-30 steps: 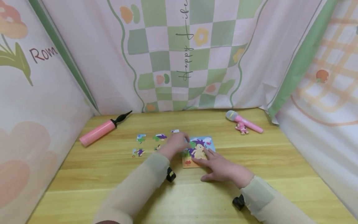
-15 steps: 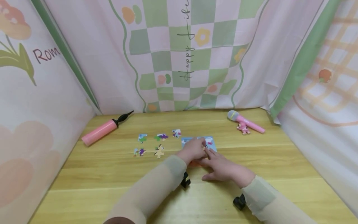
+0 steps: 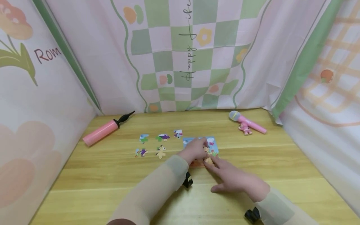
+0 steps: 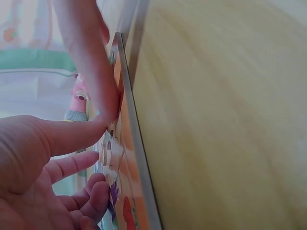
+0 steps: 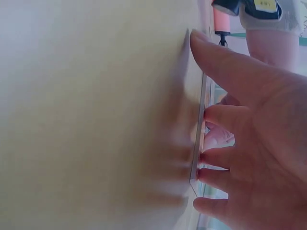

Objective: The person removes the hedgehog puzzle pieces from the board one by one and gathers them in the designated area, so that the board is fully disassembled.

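Observation:
A square picture puzzle board (image 3: 212,144) with a cartoon scene lies mid-table, partly covered by both hands. My left hand (image 3: 195,149) reaches over it; in the left wrist view the thumb and forefinger pinch a cream puzzle piece (image 4: 106,153) close against the board. My right hand (image 3: 234,178) spreads its fingers at the board's near right side. In the right wrist view its fingertips (image 5: 207,157) touch the board's edge, the thumb set apart. Left of the board lie several loose puzzle pieces, among them a cream one (image 3: 160,152) and a purple one (image 3: 163,137).
A pink hand pump (image 3: 102,132) with a black nozzle lies at the back left of the wooden table (image 3: 92,184). At the back right are a pink toy microphone (image 3: 251,125) and a small pink figurine (image 3: 245,128). Printed curtains enclose the table.
My left hand has moved right, from the board's left edge to over its middle, uncovering loose pieces. Most recently my right hand has drawn back slightly toward the near right.

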`<action>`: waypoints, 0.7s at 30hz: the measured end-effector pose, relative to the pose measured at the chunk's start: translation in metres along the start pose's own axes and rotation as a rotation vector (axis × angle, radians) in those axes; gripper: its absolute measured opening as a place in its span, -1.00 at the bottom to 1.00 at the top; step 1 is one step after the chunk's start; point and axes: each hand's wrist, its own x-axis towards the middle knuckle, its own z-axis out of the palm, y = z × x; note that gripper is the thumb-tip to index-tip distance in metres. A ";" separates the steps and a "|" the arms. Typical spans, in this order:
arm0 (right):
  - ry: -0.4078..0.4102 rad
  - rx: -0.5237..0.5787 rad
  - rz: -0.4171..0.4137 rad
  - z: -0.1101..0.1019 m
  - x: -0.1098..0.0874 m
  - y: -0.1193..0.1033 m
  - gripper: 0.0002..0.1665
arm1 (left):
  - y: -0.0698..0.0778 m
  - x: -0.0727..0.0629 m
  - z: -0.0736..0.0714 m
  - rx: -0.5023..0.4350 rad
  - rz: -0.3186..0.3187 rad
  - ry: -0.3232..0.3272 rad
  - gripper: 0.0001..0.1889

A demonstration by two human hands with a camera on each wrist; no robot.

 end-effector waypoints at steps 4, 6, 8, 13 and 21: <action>0.015 -0.001 -0.018 0.003 -0.006 -0.001 0.10 | 0.000 0.001 0.000 -0.001 -0.009 0.003 -0.57; 0.017 -0.002 -0.013 0.004 -0.007 -0.001 0.09 | 0.000 0.001 0.001 -0.006 -0.010 0.002 -0.56; 0.014 0.003 -0.006 0.005 -0.008 0.000 0.09 | 0.000 0.002 0.002 -0.021 -0.016 0.000 -0.56; 0.012 0.010 0.002 0.006 -0.008 0.001 0.08 | -0.001 0.004 0.004 -0.093 -0.039 -0.002 -0.59; 0.012 0.006 -0.003 0.005 -0.008 -0.001 0.08 | -0.002 0.009 0.006 -0.260 -0.052 0.038 -0.80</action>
